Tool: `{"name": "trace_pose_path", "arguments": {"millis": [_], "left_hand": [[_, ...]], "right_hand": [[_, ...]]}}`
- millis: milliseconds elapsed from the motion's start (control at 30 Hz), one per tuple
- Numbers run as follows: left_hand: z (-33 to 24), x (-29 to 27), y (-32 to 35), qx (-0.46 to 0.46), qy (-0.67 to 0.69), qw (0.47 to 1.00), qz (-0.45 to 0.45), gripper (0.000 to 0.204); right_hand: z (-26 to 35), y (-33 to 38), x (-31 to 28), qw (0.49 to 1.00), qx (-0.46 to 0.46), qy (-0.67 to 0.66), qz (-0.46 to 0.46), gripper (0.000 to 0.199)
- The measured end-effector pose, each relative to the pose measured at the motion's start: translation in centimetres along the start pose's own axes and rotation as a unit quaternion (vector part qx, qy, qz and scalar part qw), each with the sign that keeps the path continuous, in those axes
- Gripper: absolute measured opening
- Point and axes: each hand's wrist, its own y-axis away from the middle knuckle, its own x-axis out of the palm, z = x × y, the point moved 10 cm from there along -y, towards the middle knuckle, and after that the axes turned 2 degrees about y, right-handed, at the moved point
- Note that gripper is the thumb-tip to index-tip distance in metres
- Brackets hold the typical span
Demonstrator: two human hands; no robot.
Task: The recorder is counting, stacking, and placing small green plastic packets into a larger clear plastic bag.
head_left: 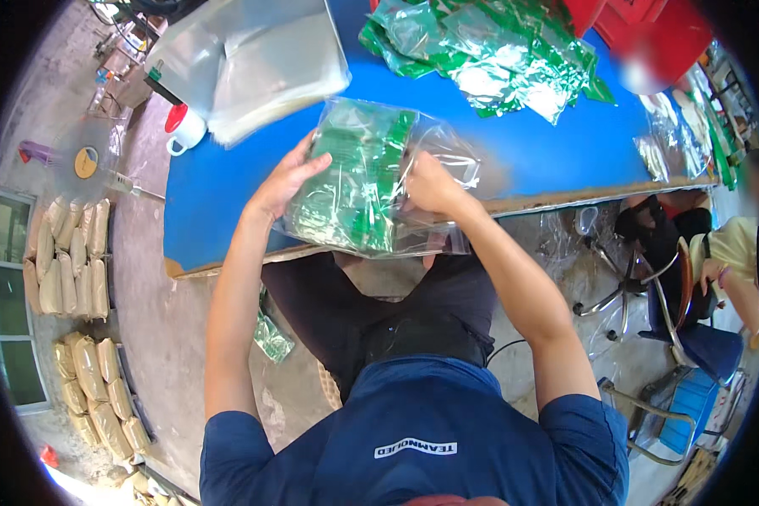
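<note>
A large clear plastic bag (434,221) holding a stack of green-and-clear packets (354,181) is at the near edge of the blue table, above my lap. My left hand (293,175) grips the bag's left side, thumb on top and the other fingers partly hidden behind it. On the right, my right hand (434,184) is closed at the loose, crumpled end of the bag, beside the packets. Its fingertips are hidden, and glare on the film obscures whether they are inside the bag or on its outside.
A stack of flat clear bags (270,72) lies at the table's far left, near a white mug (185,128) with a red lid. Loose green packets (497,51) are heaped at the back, beside a red bin (670,42). Another person (734,261) sits at right near a chair (628,282).
</note>
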Motion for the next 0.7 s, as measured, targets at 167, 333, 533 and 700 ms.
{"name": "trace_pose_path", "arguments": {"millis": [167, 333, 533, 700], "left_hand": [[0.8, -3.2, 4.7, 0.010, -0.055, 0.997, -0.054, 0.090], [0.3, -1.8, 6.2, 0.009, -0.142, 0.987, -0.073, 0.091], [0.7, -1.6, 4.8, 0.016, -0.218, 0.975, -0.049, 0.088], [0.8, -4.2, 6.8, -0.006, -0.170, 0.983, -0.069, 0.080]], "right_hand": [[0.1, 3.5, 1.6, 0.876, 0.201, -0.310, 0.310, 0.031], [6.5, 5.0, 4.6, 0.803, 0.182, -0.418, 0.383, 0.031], [1.1, 5.2, 0.9, 0.819, 0.273, -0.466, 0.194, 0.027], [6.5, 2.6, 4.5, 0.835, 0.112, -0.539, -0.008, 0.025]]}}
